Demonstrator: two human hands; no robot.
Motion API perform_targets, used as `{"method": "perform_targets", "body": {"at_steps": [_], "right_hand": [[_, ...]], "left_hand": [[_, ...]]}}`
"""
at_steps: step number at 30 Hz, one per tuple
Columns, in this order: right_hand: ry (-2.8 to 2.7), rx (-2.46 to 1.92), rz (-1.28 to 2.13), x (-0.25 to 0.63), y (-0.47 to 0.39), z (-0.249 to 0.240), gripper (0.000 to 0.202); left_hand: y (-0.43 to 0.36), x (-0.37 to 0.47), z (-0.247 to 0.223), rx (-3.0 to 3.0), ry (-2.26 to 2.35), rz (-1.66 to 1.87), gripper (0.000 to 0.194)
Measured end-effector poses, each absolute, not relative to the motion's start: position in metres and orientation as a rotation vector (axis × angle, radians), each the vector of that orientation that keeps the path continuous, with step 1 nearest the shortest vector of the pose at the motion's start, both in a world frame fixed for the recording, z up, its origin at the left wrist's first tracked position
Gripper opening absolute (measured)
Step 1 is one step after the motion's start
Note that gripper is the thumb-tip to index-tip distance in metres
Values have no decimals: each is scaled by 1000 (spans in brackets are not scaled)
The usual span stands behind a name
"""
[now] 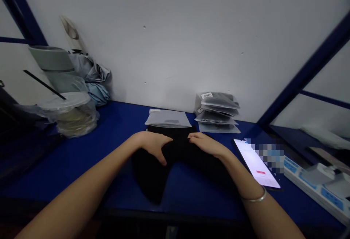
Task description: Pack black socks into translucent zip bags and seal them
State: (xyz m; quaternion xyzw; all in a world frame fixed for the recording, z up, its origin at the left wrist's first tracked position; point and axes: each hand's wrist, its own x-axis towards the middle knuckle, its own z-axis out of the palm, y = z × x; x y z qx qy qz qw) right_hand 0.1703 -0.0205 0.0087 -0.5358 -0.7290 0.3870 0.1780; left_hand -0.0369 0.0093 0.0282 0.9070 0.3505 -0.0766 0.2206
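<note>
A pair of black pants (179, 148) lies spread on the blue table, its two legs splayed toward me. On the left part of the fabric rests my left hand (154, 145), open, with the thumb held away from the fingers. My right hand (203, 143) is at the right side of the pants, its fingers curled together on the cloth; its thumb is mostly hidden. Just beyond the waist end lies a frosted plastic bag (168, 118), touching or slightly overlapped by the black cloth.
Packed frosted bags (217, 113) are stacked at the back right. A lit phone (257, 164) and a power strip (314, 186) lie to the right. At left are a plastic-wrapped drink cup (75, 117), a green tumbler (53, 62) and folded umbrellas (95, 78) against the wall.
</note>
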Motion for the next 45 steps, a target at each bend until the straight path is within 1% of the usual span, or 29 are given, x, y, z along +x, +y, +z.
{"method": "perform_targets", "body": {"at_steps": [2,3,6,7,9,11,15,18,22,27,29,30,32,33,34,36,38,40,42,45], "right_hand": [[-2105,-1480,1085,177,-22,12,14],[-2163,-1458,1106,181,-24,15,17],[-2456,-1440,1172,191,-31,24,40],[-2556,-1440,1198,193,-33,27,42],[-2672,-1456,1220,195,-36,29,37],[-2675,-1456,1202,193,-36,29,30],[-2479,-1470,1058,187,-32,24,24],[-2282,-1465,1002,183,-28,20,17],[-2200,-1451,902,182,-24,17,19],[-2230,-1519,672,195,-23,20,26],[-2228,-1561,740,202,-25,24,26],[-2245,-1575,826,205,-27,27,30],[-2350,-1570,1040,209,-31,29,42],[-2429,-1548,1122,209,-32,30,41],[-2510,-1512,1153,208,-33,30,35],[-2604,-1425,1123,205,-34,29,19],[-2566,-1347,1093,202,-33,30,8],[-2433,-1315,1059,202,-33,32,5],[-2264,-1359,1020,205,-32,34,5],[-2033,-1449,1082,215,-30,36,5]], "left_hand": [[14,-39,26,2558,1047,-192,53],[17,-41,26,2578,1041,-162,48],[24,-47,29,2522,955,-131,35],[26,-49,30,2474,935,-133,32],[30,-52,31,2402,898,-90,27],[34,-53,30,2415,832,65,22],[37,-45,22,2552,831,497,19],[32,-35,17,2639,925,590,14],[21,-25,13,2826,1068,593,34],[17,-28,20,3020,1260,512,27],[19,-40,27,2962,1403,385,29],[21,-48,30,2907,1460,271,30],[25,-62,36,2754,1458,-66,36],[28,-69,38,2693,1453,-157,38],[30,-74,39,2650,1459,-219,38],[34,-80,40,2604,1468,-275,36],[37,-82,41,2582,1499,-277,34],[39,-85,42,2559,1520,-259,35],[40,-90,45,2526,1495,-209,39],[41,-98,50,2473,1392,-93,38]]}}
